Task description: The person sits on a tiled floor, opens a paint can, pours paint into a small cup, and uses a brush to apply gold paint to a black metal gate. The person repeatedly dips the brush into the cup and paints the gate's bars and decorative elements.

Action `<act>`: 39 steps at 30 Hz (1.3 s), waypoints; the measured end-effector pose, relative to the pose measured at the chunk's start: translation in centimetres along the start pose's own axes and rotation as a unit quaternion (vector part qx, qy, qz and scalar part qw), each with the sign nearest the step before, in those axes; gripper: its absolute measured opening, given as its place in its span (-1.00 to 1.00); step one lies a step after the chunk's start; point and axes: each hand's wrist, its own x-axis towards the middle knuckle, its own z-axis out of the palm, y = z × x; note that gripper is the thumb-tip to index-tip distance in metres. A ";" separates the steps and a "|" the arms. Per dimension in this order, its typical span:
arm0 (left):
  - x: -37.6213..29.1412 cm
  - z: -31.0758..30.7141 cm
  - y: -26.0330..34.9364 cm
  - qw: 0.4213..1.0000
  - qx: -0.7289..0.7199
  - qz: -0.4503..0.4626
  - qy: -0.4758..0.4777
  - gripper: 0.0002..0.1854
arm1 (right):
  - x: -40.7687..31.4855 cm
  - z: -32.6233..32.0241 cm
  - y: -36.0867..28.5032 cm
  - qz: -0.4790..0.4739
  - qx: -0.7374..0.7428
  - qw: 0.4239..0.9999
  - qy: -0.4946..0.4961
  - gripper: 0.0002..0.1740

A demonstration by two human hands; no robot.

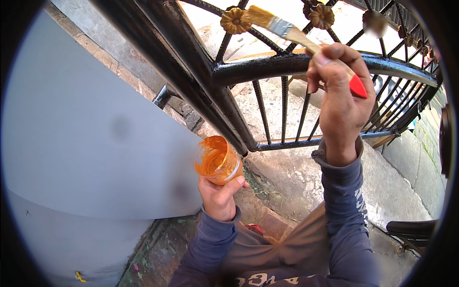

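My right hand (340, 75) grips a flat paintbrush (303, 38) by its wooden handle, which has a red end. Gold-brown paint coats the bristles, and their tip meets the edge of a gold flower ornament (235, 21) on a black metal gate (265, 70). Lower down, my left hand (220, 197) holds a clear plastic cup (218, 161) from beneath and the side. Orange-gold paint smears the cup's inner wall, with more pooled at the bottom. A second gold flower ornament (321, 16) sits further right on the gate's twisted bars.
A smooth pale grey wall (89, 125) fills the left side, close to the cup. Thick black gate posts (168, 71) slant down beside it. Rough concrete ground (301, 175) lies below the gate. A dark object (412, 229), perhaps a seat or handle, stands at the lower right.
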 end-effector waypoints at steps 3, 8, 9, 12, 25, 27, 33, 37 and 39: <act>0.0 0.1 -0.1 1.000 0.009 -0.004 -0.003 -0.53 | 0.3 0.2 -0.1 0.060 -0.038 0.997 0.023 -0.84; -0.2 0.3 -0.1 1.000 0.003 -0.001 -0.005 -0.54 | 0.2 0.6 -0.2 0.024 -0.028 0.999 0.021 -0.84; -0.2 0.3 -0.1 1.000 0.003 -0.002 -0.006 -0.54 | 0.2 0.6 -0.1 0.039 -0.045 0.998 0.024 -0.82; -0.3 0.4 -0.1 1.000 0.003 -0.004 -0.005 -0.55 | 0.0 0.7 0.0 0.049 -0.052 0.996 0.057 -0.81; -1.0 0.3 0.3 1.000 0.019 -0.009 -0.001 -0.51 | -2.1 2.2 1.2 -0.048 -0.130 0.989 0.041 -0.85; -1.2 0.3 0.5 1.000 0.017 -0.009 0.000 -0.51 | -2.9 2.8 1.6 -0.167 -0.191 0.967 0.007 -0.86; -1.7 -0.1 0.9 1.000 0.024 0.000 -0.001 -0.51 | -3.9 3.7 1.6 -0.183 -0.214 0.959 0.032 -0.86; -2.0 -0.5 1.2 1.000 0.022 0.001 0.011 -0.51 | -3.5 3.8 1.5 -0.187 -0.183 0.965 0.006 -0.83; -2.1 -0.6 1.4 1.000 0.023 0.006 0.013 -0.50 | -3.0 2.8 1.4 -0.194 -0.174 0.965 -0.009 -0.85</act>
